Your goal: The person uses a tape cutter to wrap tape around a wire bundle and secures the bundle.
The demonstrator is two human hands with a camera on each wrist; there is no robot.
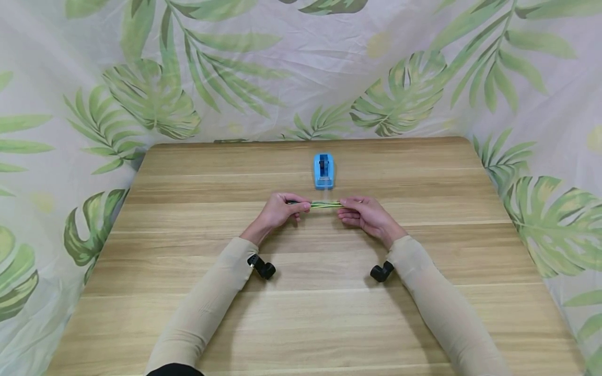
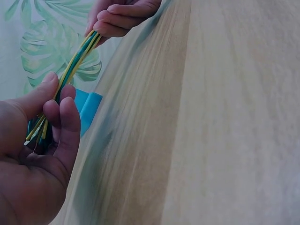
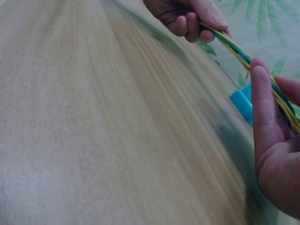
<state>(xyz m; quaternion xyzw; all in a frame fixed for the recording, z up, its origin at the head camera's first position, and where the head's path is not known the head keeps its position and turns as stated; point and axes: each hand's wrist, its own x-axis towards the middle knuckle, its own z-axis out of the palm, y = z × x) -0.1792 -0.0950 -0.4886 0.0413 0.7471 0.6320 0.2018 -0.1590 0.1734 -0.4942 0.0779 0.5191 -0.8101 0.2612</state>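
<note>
A thin bundle of yellow and green wires (image 1: 325, 205) stretches level between both hands, above the table. My left hand (image 1: 282, 209) pinches its left end between thumb and fingers; loose cut ends (image 2: 41, 129) fan out inside the palm in the left wrist view. My right hand (image 1: 367, 214) pinches the other end, its fingers partly hiding the wires. Just beyond the bundle stands a blue tape dispenser (image 1: 324, 171). A faint clear strip of tape (image 1: 326, 195) runs from its front edge toward the middle of the wires.
The wood-grain table (image 1: 320, 313) spreads around both forearms. A leaf-patterned cloth (image 1: 301, 68) hangs behind the table and along its sides. Small black cameras are strapped to both wrists, one on the left (image 1: 262, 267) and one on the right (image 1: 381, 271).
</note>
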